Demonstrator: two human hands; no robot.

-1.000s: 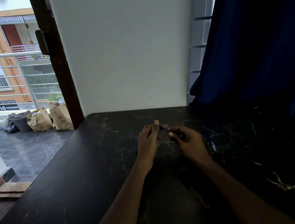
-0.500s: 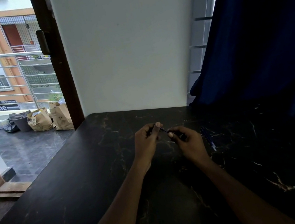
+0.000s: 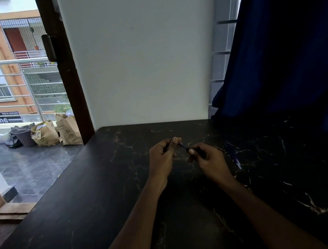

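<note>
Head view: left grip (image 3: 163, 157) and right grip (image 3: 207, 157) each pinch one end of a thin blue rod (image 3: 183, 146); fingers hide both ends above the dark counter (image 3: 85, 204).

Two hands close together, forearms stretched forward.
The left hand (image 3: 163, 157) is curled, thumb on top, pinching one end of a thin blue stick (image 3: 183, 146). The right hand (image 3: 208, 158) pinches the other end between thumb and forefinger, its remaining fingers curled. Both bare forearms converge from below.
</note>
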